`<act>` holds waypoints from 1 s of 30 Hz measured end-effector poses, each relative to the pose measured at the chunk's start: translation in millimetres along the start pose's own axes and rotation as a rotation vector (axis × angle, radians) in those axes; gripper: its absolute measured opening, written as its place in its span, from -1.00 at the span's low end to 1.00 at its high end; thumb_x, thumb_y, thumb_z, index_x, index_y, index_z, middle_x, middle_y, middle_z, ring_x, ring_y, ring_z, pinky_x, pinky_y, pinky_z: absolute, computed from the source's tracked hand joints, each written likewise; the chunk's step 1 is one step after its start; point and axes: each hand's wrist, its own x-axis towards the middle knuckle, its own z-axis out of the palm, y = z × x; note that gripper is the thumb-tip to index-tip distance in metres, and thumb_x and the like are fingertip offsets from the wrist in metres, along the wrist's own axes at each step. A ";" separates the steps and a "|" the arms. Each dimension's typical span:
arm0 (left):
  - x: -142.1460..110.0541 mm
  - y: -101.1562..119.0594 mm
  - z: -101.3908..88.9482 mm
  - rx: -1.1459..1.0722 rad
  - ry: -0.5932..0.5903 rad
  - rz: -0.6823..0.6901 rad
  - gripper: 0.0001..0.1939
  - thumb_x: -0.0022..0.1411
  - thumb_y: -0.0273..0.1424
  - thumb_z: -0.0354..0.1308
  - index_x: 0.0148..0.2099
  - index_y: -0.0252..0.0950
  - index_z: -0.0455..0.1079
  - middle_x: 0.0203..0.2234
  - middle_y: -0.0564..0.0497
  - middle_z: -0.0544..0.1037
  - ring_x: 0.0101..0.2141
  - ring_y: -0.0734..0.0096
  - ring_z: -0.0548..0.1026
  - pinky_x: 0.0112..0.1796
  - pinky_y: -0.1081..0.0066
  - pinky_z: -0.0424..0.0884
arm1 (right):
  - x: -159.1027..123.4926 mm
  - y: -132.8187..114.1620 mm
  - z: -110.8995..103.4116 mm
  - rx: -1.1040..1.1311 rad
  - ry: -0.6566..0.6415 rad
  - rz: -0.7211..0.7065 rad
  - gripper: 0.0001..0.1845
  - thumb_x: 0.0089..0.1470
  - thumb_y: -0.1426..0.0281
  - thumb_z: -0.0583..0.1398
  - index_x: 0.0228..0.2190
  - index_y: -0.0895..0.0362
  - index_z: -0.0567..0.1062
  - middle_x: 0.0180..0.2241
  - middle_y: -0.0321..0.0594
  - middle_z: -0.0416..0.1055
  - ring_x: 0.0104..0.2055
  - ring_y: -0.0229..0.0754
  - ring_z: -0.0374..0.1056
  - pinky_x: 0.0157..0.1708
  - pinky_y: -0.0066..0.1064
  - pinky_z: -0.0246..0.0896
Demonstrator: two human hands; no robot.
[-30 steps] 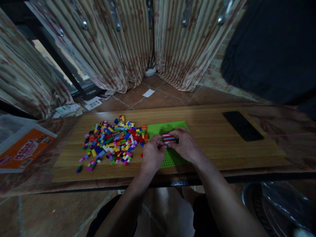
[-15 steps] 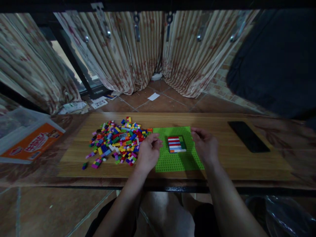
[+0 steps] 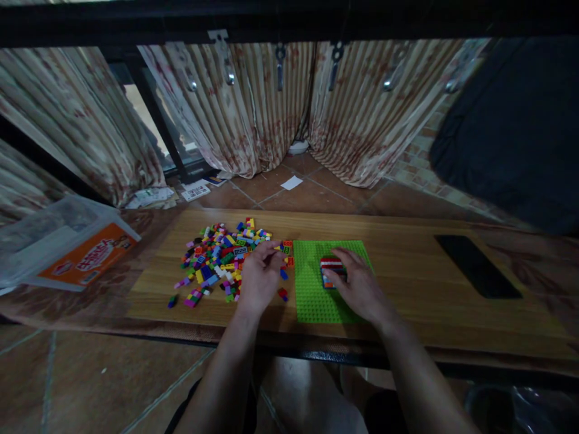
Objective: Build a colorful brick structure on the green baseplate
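A green baseplate [image 3: 316, 301] lies on the wooden table [image 3: 407, 283]. A small block of red, white and dark bricks [image 3: 331, 266] stands on it. My right hand [image 3: 357, 286] rests on that block, fingers curled over its right side. My left hand [image 3: 257, 277] lies over the right edge of a heap of loose coloured bricks [image 3: 217, 262], fingers bent down among them; what they touch is hidden.
A black phone [image 3: 477, 274] lies at the table's right. A clear plastic box with an orange label [image 3: 85, 256] sits at the left. Striped curtains [image 3: 271, 114] hang behind, above a tiled floor with scattered papers [image 3: 194, 191].
My left hand moved left from the baseplate's edge onto the brick heap. My right hand came back onto the striped block. The camera tilted up.
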 end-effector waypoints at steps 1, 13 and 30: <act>1.3 1.7 -5.6 0.003 0.029 0.005 -0.76 0.06 -0.40 0.18 -0.17 -0.32 0.44 -0.40 -0.03 0.58 -0.41 0.38 0.54 -0.35 0.40 0.47 | -1.1 0.5 2.2 -0.032 -0.018 -0.003 -0.50 0.12 0.16 0.14 0.05 0.12 0.40 0.06 -0.01 0.37 0.10 0.07 0.27 0.10 0.01 0.15; 20.7 10.3 -81.1 0.038 0.351 0.005 -0.67 -0.05 -0.35 0.23 -0.19 -0.37 0.46 -0.53 0.05 0.54 -0.50 0.44 0.48 -0.43 0.47 0.36 | 0.1 16.0 3.5 -0.031 -0.082 0.065 -0.51 0.05 0.04 0.15 -0.09 0.09 0.49 -0.09 -0.06 0.48 -0.05 0.07 0.39 -0.02 -0.03 0.28; 13.6 33.6 -113.7 -0.226 0.548 -0.055 -0.62 -0.09 -0.30 0.30 -0.20 -0.38 0.46 -0.44 0.00 0.57 -0.49 0.51 0.49 -0.39 0.49 0.40 | 20.3 -84.6 50.0 0.181 0.051 -0.142 -0.72 0.20 0.31 0.06 -0.13 0.03 0.50 -0.11 -0.15 0.48 -0.04 -0.06 0.38 -0.02 -0.17 0.28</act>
